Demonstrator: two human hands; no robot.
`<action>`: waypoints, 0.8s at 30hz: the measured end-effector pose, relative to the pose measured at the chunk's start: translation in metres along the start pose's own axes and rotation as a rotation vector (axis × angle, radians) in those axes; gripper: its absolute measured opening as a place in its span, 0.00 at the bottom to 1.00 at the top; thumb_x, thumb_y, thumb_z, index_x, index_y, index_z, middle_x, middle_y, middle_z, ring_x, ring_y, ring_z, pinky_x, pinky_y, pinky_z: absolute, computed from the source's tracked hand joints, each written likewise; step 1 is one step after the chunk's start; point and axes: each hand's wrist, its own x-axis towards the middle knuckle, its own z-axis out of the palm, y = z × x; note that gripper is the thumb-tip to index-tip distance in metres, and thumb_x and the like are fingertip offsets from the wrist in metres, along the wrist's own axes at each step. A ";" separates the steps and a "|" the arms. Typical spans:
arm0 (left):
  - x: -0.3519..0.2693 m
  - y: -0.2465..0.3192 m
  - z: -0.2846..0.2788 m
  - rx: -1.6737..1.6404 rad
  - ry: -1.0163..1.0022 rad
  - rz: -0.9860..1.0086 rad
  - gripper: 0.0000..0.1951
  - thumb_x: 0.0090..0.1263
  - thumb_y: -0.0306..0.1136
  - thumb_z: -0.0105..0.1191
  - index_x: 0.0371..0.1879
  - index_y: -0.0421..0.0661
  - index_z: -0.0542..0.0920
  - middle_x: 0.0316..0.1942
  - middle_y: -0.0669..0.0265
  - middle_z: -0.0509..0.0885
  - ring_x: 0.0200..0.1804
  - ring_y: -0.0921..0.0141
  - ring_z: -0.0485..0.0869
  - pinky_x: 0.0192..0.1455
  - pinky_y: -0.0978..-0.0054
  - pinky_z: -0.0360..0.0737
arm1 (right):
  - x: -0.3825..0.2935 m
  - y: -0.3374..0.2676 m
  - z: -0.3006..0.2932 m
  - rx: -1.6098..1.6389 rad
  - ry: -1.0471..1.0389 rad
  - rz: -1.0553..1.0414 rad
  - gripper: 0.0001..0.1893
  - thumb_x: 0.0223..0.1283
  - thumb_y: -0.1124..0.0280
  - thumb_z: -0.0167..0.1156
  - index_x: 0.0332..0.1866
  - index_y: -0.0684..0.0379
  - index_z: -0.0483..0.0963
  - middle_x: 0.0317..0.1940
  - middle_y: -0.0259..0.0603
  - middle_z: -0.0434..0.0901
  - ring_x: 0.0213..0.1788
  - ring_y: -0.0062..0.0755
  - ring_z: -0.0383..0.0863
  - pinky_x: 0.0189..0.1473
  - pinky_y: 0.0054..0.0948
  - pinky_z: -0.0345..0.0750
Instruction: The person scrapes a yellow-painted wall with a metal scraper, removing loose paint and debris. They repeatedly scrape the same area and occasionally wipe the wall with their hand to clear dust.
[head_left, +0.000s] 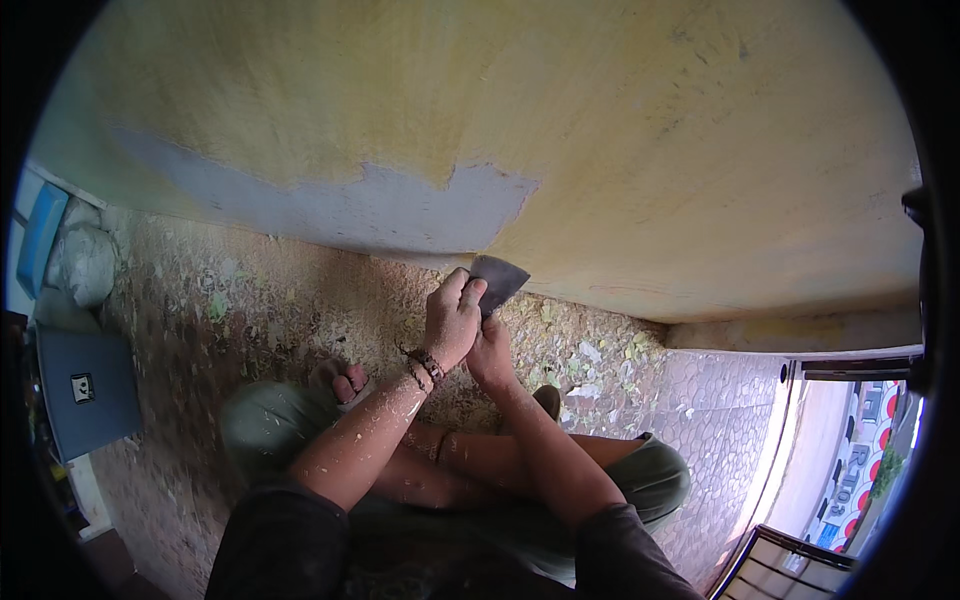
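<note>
A broad dark metal scraper (498, 282) is gripped in both hands, its wide blade at the foot of a yellow-painted wall (637, 172). My left hand (454, 315) is closed around the blade side, thumb on the metal. Just below and to the right, my right hand (491, 352) closes on the lower end, and the handle is mostly hidden by the fingers. Left of the blade, a pale grey bare patch (420, 206) with a ragged paint edge runs along the lower wall. Pale dust and flakes cling to both forearms.
Paint flakes litter the patterned floor (285, 300) along the wall. At the left are a grey-blue container (90, 390), a blue plastic item (41, 240) and filled white plastic bags (86, 262). My crossed legs lie below my arms. A dark-framed gate (787, 566) is at lower right.
</note>
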 end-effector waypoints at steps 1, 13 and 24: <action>0.000 0.000 0.000 0.054 -0.014 -0.051 0.10 0.72 0.32 0.52 0.30 0.38 0.73 0.24 0.53 0.77 0.26 0.60 0.75 0.33 0.64 0.73 | 0.001 0.000 -0.002 -0.048 0.001 -0.030 0.19 0.74 0.61 0.49 0.38 0.71 0.73 0.25 0.50 0.81 0.28 0.31 0.81 0.32 0.37 0.76; 0.002 0.013 -0.004 0.012 -0.023 0.050 0.10 0.71 0.31 0.53 0.29 0.38 0.72 0.22 0.55 0.76 0.25 0.66 0.72 0.31 0.65 0.72 | -0.003 -0.036 -0.003 0.036 0.062 -0.149 0.16 0.76 0.63 0.45 0.47 0.67 0.73 0.31 0.42 0.82 0.32 0.32 0.80 0.36 0.36 0.77; 0.001 0.029 -0.004 -0.013 -0.009 -0.001 0.09 0.71 0.30 0.53 0.29 0.38 0.73 0.23 0.53 0.78 0.25 0.63 0.75 0.33 0.66 0.73 | -0.003 -0.035 -0.002 0.019 0.082 -0.046 0.16 0.76 0.63 0.46 0.48 0.68 0.72 0.31 0.46 0.82 0.34 0.32 0.82 0.36 0.34 0.77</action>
